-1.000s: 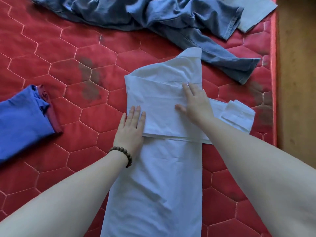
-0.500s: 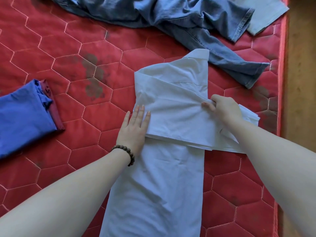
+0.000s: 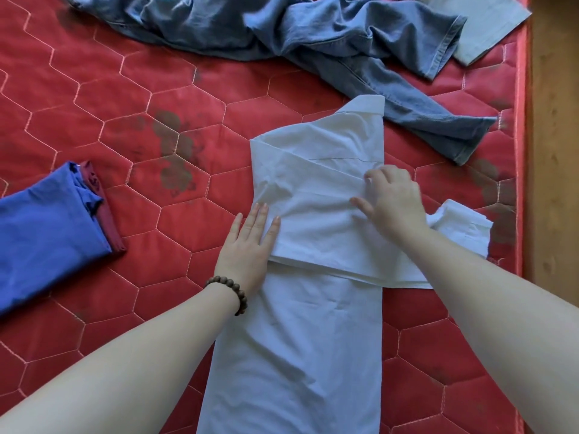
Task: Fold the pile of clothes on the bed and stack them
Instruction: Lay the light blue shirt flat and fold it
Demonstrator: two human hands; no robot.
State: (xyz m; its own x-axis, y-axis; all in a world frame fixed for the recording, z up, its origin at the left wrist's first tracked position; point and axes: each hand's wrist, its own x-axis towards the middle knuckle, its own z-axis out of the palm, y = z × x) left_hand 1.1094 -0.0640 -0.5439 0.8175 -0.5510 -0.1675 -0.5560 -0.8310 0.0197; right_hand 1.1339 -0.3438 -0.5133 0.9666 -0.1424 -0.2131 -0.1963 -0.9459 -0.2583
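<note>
- The white shirt lies mid-bed, long axis running from the person toward the collar.
- Right hand, the nearer one, pinches the folded sleeve with curled fingers.
- Left hand presses the shirt's left edge, fingers straight and together.
- Folded blue garment lies left; denim lies beyond.
- No readable writing.

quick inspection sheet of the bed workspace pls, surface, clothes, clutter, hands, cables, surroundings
surface: red quilted mattress with dark stains near the middle.
job's things: white shirt partly folded, sleeve sticking out right; folded blue garment on a folded red garment at left; unfolded denim clothes at top.
clutter: nothing seen.
grippers: left hand flat on the shirt's left edge; right hand pinches a shirt fold.
cables: nothing seen.
surroundings: wooden floor right of the bed.
</note>
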